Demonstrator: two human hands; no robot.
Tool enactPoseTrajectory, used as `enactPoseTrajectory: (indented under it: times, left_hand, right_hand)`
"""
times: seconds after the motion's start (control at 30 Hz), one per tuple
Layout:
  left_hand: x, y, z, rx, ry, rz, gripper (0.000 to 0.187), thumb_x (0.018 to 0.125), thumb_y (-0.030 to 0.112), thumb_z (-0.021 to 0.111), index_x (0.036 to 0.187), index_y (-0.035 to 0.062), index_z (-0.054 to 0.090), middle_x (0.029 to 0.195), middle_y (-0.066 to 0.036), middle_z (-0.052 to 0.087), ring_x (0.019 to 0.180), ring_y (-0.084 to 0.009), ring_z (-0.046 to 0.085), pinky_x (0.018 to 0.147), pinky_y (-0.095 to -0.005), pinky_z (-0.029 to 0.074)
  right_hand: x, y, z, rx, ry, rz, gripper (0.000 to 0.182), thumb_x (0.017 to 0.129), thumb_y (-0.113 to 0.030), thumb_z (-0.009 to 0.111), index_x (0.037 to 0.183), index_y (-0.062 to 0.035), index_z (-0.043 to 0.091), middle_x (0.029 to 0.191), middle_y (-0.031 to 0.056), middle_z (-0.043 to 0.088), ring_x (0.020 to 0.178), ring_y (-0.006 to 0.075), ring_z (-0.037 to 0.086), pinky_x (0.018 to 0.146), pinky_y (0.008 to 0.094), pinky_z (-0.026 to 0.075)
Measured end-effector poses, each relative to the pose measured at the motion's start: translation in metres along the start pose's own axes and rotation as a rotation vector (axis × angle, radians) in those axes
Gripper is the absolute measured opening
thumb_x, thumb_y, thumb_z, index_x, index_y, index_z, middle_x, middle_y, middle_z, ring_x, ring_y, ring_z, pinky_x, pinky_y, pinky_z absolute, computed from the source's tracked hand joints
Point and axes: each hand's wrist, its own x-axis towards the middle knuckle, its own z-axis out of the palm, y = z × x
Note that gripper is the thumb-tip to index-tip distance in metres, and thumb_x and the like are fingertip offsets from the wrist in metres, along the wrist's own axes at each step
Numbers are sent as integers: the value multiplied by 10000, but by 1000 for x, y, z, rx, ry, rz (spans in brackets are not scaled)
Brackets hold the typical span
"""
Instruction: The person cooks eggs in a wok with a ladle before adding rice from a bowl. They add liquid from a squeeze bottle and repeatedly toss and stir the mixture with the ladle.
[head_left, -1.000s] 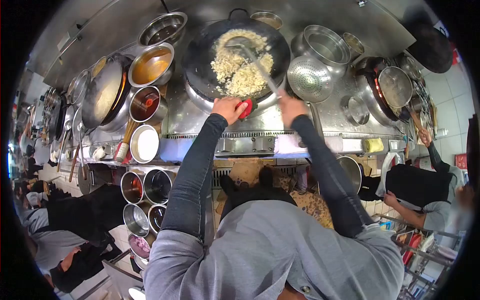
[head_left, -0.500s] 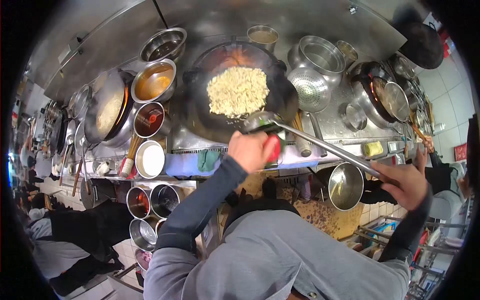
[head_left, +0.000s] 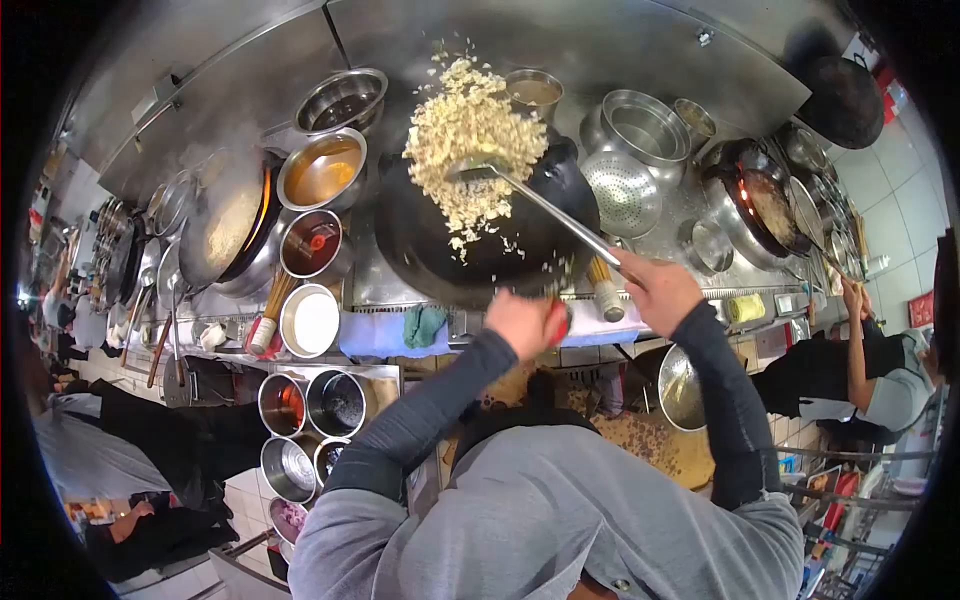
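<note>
Pale yellow crumbly food [head_left: 478, 125] is flying up above the large black wok [head_left: 440, 265], with loose bits scattered below it. My right hand [head_left: 658, 294] is closed around the long metal handle of a ladle [head_left: 560, 218], whose bowl is up among the food. At the wok's near rim my left hand [head_left: 520, 325] is closed on the wok's edge, and a red piece [head_left: 560, 322], perhaps a cloth, shows beside its fingers. Right of the wok rests a perforated strainer [head_left: 622, 193].
To the left stand bowls of orange liquid [head_left: 322, 172] and red sauce [head_left: 311, 243], a white-filled pot [head_left: 310, 320] and a steaming wok [head_left: 228, 235]. A bamboo brush [head_left: 604, 290] lies right of my wok. Co-workers stand on both sides, one person's hands [head_left: 855, 297] at the right.
The food has risen from the wok into the air and spread out. My right hand and the ladle have moved left and away from me; my left hand has shifted slightly right and nearer me.
</note>
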Motion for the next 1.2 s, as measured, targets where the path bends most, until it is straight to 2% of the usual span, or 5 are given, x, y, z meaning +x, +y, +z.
enactPoseTrajectory:
  times: [0.33, 0.7, 0.8, 0.97, 1.2]
  left_hand:
    - [28, 19, -74, -164, -272, -156, 403, 908, 432, 509, 709, 116, 659, 592, -131, 609, 539, -316, 612, 590, -433, 510]
    - [-30, -26, 53, 3, -95, -34, 405, 888, 441, 514, 735, 102, 674, 677, -104, 655, 650, -291, 643, 766, -480, 428]
    - [29, -32, -11, -123, -270, -201, 386, 892, 412, 525, 734, 92, 673, 698, -159, 650, 717, -313, 651, 695, -431, 490]
    - [52, -95, 16, -126, -227, -177, 440, 925, 431, 461, 743, 87, 666, 701, -170, 640, 701, -340, 632, 665, -433, 492]
    - [50, -117, 18, -92, -126, -273, 382, 923, 434, 469, 818, 128, 672, 736, -81, 612, 796, -276, 607, 748, -427, 359]
  right_hand:
    - [-101, -23, -165, -156, -300, -31, 385, 768, -96, 635, 1153, -72, 633, 803, 135, 663, 725, 316, 643, 667, 372, 494]
    - [12, -16, 19, -120, 101, 42, 428, 868, -140, 550, 1286, -225, 524, 843, 206, 631, 788, 413, 608, 710, 482, 487]
    - [-8, 1, 32, 119, 201, -98, 401, 891, -133, 544, 1286, -200, 527, 755, 157, 620, 668, 342, 622, 628, 430, 496]
    - [-5, 7, 7, 1732, -324, 249, 245, 905, -140, 575, 1138, -67, 549, 763, 41, 551, 638, 81, 488, 541, 219, 404]
    - [105, -20, -25, 611, 522, -410, 149, 853, -156, 659, 795, -34, 598, 909, 38, 559, 814, 122, 540, 750, 230, 427]
